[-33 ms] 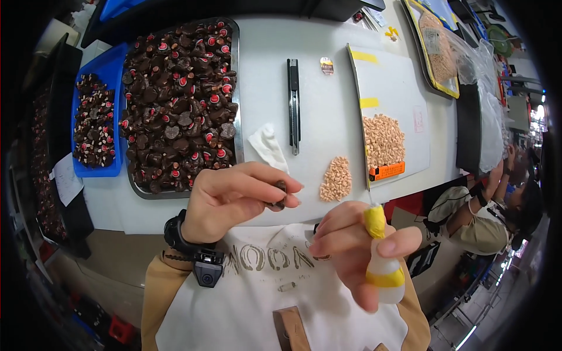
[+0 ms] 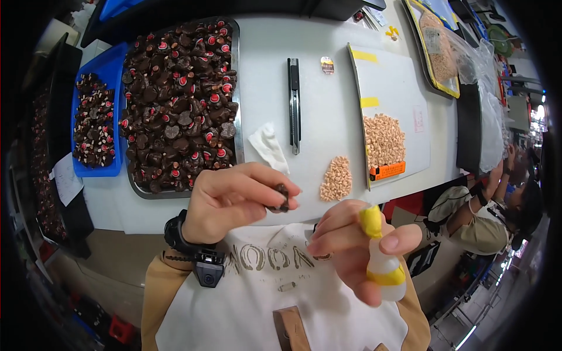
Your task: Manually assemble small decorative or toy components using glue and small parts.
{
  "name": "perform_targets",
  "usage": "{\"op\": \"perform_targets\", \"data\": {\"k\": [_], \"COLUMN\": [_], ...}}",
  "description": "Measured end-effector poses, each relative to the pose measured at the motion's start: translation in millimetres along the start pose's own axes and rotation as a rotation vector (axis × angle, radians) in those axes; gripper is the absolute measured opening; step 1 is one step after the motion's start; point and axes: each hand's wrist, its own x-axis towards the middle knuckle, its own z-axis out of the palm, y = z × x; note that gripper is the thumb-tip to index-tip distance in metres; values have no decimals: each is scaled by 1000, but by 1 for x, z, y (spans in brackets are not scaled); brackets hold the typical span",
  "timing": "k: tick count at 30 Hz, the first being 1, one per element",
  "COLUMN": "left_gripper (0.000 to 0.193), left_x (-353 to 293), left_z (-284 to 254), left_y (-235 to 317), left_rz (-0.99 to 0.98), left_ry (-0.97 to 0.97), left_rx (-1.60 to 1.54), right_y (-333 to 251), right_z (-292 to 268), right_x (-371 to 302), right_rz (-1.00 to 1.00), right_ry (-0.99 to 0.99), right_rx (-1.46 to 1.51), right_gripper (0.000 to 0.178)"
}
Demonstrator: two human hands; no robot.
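Observation:
My left hand (image 2: 234,198) pinches a small dark brown piece (image 2: 282,198) between thumb and fingertips, above the table's front edge. Its exact kind is partly hidden by my fingers. In my right hand (image 2: 351,245) is a small translucent squeeze bottle (image 2: 383,263), wrapped in yellow at its neck and lower body, neck pointing up. Between and beyond the hands lies a loose heap of small beige pieces (image 2: 336,180). A metal tray (image 2: 237,47) full of similar dark brown pieces (image 2: 175,111), several with red and white round faces, stands beyond my left hand.
A blue tray (image 2: 75,167) of dark pieces and beige bits stands far left. A black utility knife (image 2: 294,105) and crumpled white tissue (image 2: 268,146) lie mid-table. A white board (image 2: 398,76) holds more beige pieces (image 2: 384,140) by an orange strip (image 2: 387,171). Another person (image 2: 492,216) sits at right.
The bottle's neck has shifted slightly left in my right hand. The dark piece has turned a little in my left fingertips. Everything on the table stays put.

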Motion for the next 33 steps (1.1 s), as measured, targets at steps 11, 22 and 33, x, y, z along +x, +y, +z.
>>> {"op": "perform_targets", "data": {"k": [11, 22, 33], "left_gripper": [43, 41, 41], "left_x": [-2, -6, -4], "left_z": [-3, -5, -5], "left_y": [-1, -4, -5], "left_rz": [-62, -35, -40], "left_ry": [-93, -129, -122], "left_rx": [-263, -199, -207], "right_y": [5, 9, 8], "right_z": [-8, -7, -9], "right_x": [8, 5, 0], "right_rz": [59, 72, 113], "right_ry": [-203, -191, -162], "right_rx": [-128, -18, -1], "right_gripper": [56, 61, 46]}}
